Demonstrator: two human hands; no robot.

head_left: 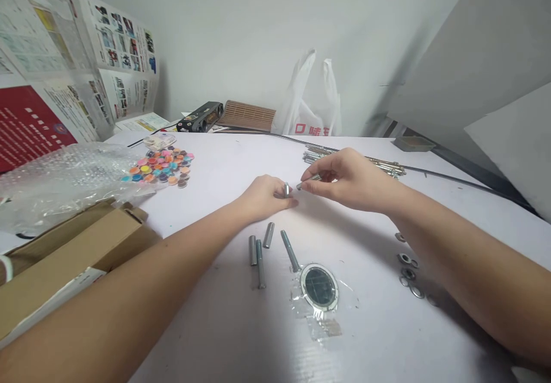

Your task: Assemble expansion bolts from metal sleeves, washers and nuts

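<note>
My left hand (266,196) is closed on a short silver metal tube (286,190), whose end stands up between the fingers. Just right of it, my right hand (346,179) pinches a slim metal rod (299,186) between thumb and fingers, its tip pointing at the tube with a small gap. The rod is partly hidden by the fingers. Nearer the camera lie two loose metal sleeves, one upright in view (252,251) and one slanted sleeve (269,235), plus a bolt (261,265) and another bolt (290,251).
A round dark disc (319,287) with a silver rim is taped down. Washers and nuts (404,259) lie beside my right forearm. Metal rods (387,167) are piled behind my right hand. Coloured discs (166,166), bubble wrap (64,179) and a cardboard box (86,262) occupy the left.
</note>
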